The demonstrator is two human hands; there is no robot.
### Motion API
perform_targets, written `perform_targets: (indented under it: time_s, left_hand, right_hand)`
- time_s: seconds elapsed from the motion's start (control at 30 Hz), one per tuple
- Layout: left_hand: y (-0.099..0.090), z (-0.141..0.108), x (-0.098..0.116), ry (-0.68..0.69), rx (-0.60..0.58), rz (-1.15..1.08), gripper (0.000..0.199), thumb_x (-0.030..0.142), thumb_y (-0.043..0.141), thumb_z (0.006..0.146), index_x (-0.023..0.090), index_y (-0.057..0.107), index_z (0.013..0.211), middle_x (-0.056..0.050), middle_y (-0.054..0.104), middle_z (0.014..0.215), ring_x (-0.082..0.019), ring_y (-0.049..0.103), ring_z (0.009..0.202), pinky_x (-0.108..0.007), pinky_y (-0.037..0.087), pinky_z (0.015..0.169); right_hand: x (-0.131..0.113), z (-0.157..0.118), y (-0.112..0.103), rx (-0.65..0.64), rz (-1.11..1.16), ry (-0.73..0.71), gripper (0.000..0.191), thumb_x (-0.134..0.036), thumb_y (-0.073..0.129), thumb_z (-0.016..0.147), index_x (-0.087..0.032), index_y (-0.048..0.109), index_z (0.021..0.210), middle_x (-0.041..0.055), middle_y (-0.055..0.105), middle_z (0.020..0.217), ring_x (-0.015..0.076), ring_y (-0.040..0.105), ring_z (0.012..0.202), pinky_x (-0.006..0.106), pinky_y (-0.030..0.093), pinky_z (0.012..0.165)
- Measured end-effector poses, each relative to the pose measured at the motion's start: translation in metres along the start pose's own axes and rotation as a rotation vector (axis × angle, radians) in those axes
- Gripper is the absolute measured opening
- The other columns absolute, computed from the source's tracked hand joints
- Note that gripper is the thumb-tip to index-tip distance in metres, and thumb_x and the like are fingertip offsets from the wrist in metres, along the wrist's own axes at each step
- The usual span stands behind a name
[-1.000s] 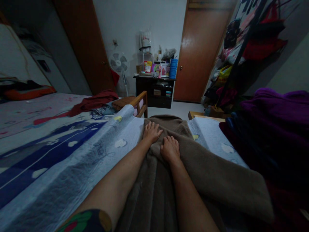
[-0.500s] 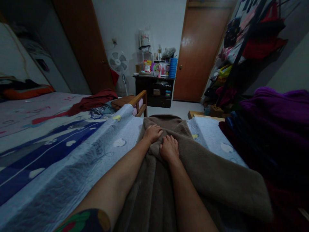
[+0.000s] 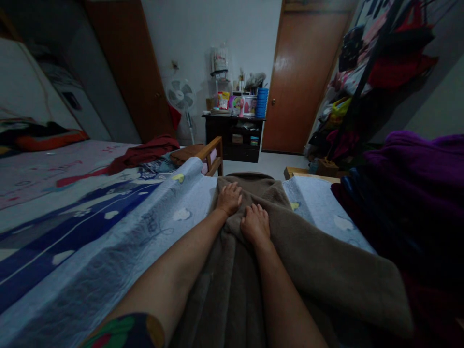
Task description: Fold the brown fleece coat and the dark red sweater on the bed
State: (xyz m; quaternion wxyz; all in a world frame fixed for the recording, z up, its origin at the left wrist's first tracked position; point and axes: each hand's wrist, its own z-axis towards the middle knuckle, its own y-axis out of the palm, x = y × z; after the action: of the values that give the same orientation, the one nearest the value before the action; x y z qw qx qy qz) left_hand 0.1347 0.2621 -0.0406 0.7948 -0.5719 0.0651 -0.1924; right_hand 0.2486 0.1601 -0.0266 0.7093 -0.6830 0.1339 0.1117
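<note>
A brown plush coat (image 3: 304,241) lies spread on a light blue quilted cover (image 3: 181,198), one sleeve slanting out to the lower right. My left hand (image 3: 229,199) rests on the coat's upper left part, fingers apart and pointing away from me. Just to the right and a little nearer, my right hand (image 3: 255,223) lies on the same cloth with its fingers spread and slightly bent. Neither hand shows cloth gripped in it. Both forearms cover part of the coat's body.
Folded purple and dark fabrics (image 3: 416,159) are piled at the right. On the left is a patterned bed (image 3: 83,208) with a dark red garment (image 3: 145,157). Beyond stand a white fan (image 3: 181,94), a black cabinet (image 3: 232,140) and a wooden door (image 3: 304,77).
My left hand has shifted slightly, its fingers now angled more away from me. My right hand stays on the coat in nearly the same place. The view has moved a little.
</note>
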Motion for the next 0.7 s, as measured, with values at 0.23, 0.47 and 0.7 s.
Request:
perform_targets:
  time_s: [0.23,0.47,0.7]
  left_hand:
    - [-0.023,-0.03,0.002,-0.063,-0.134,-0.072,0.032,0.029,0.039,0.095,0.02,0.06,0.118,-0.008,0.06,0.13,-0.022,0.05,0.125,-0.038,0.038,0.106]
    - [-0.02,-0.08,0.014,-0.063,-0.272,-0.135,0.045,0.033,0.034,0.097,0.021,0.048,0.138,-0.006,0.045,0.149,-0.021,0.034,0.141,-0.039,0.03,0.114]
    - [-0.015,-0.095,0.023,-0.07,-0.176,-0.105,0.048,0.03,0.034,0.096,0.022,0.045,0.141,-0.005,0.04,0.153,-0.02,0.028,0.144,-0.042,0.022,0.118]
  right_hand:
    - [0.0,0.0,0.001,-0.008,0.004,0.006,0.055,-0.027,0.039,0.089,-0.012,0.046,0.141,0.0097,0.037,0.153,0.0265,0.022,0.145,0.042,0.012,0.116]
    - [0.004,0.0,0.003,-0.024,-0.002,-0.072,0.053,-0.024,0.037,0.092,-0.013,0.043,0.143,0.0089,0.035,0.154,0.0229,0.021,0.145,0.04,0.011,0.117]
    - [0.006,0.0,0.003,-0.016,-0.002,-0.088,0.052,-0.024,0.036,0.092,-0.013,0.044,0.142,0.0083,0.038,0.153,0.0235,0.023,0.144,0.04,0.014,0.116]
